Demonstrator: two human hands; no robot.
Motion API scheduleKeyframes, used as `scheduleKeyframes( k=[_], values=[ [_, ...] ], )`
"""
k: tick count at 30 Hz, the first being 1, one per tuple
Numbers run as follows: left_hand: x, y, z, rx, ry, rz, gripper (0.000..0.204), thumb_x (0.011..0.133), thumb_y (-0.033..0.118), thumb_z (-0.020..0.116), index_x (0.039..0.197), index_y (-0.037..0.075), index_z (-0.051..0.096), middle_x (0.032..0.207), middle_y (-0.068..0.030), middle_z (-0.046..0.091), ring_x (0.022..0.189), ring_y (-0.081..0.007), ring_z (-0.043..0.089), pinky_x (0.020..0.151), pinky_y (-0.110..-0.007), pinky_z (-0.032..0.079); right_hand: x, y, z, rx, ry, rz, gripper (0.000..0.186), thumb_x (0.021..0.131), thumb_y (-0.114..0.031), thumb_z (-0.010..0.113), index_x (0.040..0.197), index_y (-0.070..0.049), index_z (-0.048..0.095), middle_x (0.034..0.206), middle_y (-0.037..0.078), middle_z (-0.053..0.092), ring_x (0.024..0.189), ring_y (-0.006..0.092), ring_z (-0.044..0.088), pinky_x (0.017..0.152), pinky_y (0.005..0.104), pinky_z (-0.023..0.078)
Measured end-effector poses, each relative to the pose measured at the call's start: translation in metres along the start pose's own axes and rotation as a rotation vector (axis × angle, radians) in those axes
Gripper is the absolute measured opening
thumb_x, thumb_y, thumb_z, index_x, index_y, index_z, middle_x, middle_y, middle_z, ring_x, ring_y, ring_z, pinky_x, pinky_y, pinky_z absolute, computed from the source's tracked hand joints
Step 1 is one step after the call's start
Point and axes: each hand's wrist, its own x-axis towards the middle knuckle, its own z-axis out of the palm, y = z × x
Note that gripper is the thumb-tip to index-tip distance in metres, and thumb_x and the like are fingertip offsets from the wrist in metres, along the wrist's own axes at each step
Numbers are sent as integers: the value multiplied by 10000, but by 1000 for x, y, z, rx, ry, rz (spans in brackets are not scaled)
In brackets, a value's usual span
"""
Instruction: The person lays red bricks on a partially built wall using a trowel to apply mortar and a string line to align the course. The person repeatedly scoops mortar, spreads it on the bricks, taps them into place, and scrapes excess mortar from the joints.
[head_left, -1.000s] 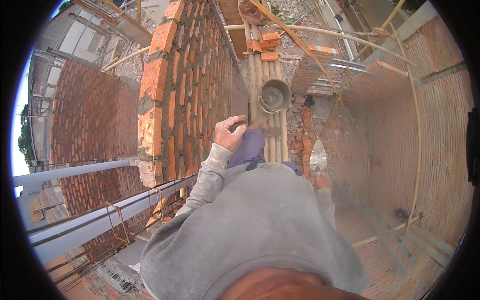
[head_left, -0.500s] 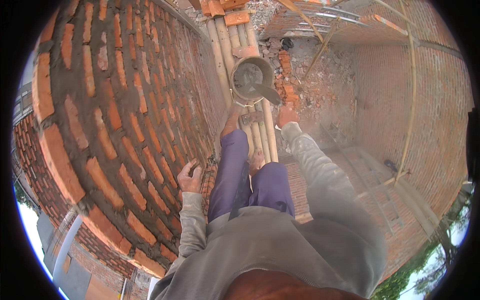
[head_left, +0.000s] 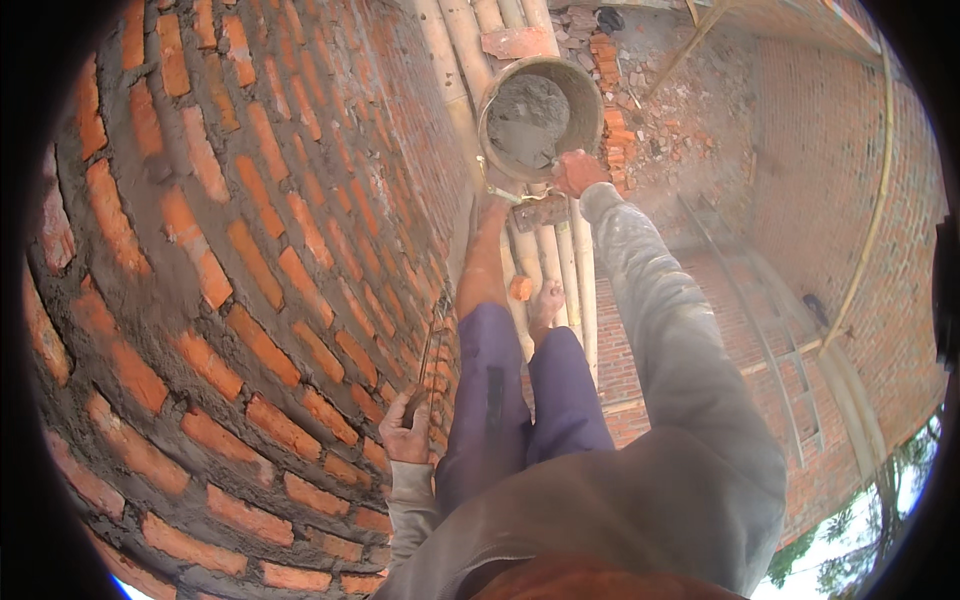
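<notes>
Trowel (head_left: pixel 535 147) in mortar (head_left: pixel 532 98), right grip (head_left: pixel 578 173) wrapped round its handle; left grip (head_left: pixel 405 432) unclear

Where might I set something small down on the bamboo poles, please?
The bamboo poles look bare between the brick wall and bucket, and right of the right foot. It is crowded at the bucket's near rim: right hand, left leg, dark block.

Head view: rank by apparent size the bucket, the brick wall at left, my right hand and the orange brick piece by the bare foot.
1. Brick wall
2. Bucket
3. Right hand
4. Orange brick piece
</notes>
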Motion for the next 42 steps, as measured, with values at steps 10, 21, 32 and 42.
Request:
scheduleKeyframes(
  k=[10,21,32,42],
  values=[
    [-55,36,1,129,29,194,330,971,16,671,1292,-49,711,1157,-136,766,1015,-183,723,891,-317,574,-136,22,-66,277,306,-137,431,973,-469,614,1066,-86,788,992,222,751,1002,448,696,884,565,518],
    [-238,60,-24,54,-10,738,354,906,16,719,1256,-37,733,1223,-202,762,1119,-292,756,981,-362,577,-476,-246,-260,1497,-76,-454,231,993,-44,640,1201,54,615,983,87,680,704,133,655,602,275,556],
    [-282,-34,-50,40,185,835,376,903,109,734,1259,-8,750,1234,-192,774,1142,-275,743,1043,-379,537,-570,-346,-309,1609,579,-598,232,869,13,651,1089,67,699,894,76,672,647,105,617,569,256,523],
    [-300,-80,-73,-90,313,741,348,901,108,754,1228,-10,768,1208,-190,786,1143,-264,744,1012,-374,548,-505,-489,-240,1201,956,-433,119,829,-23,632,944,-8,609,777,94,653,658,210,633,646,379,526]
  ],
)
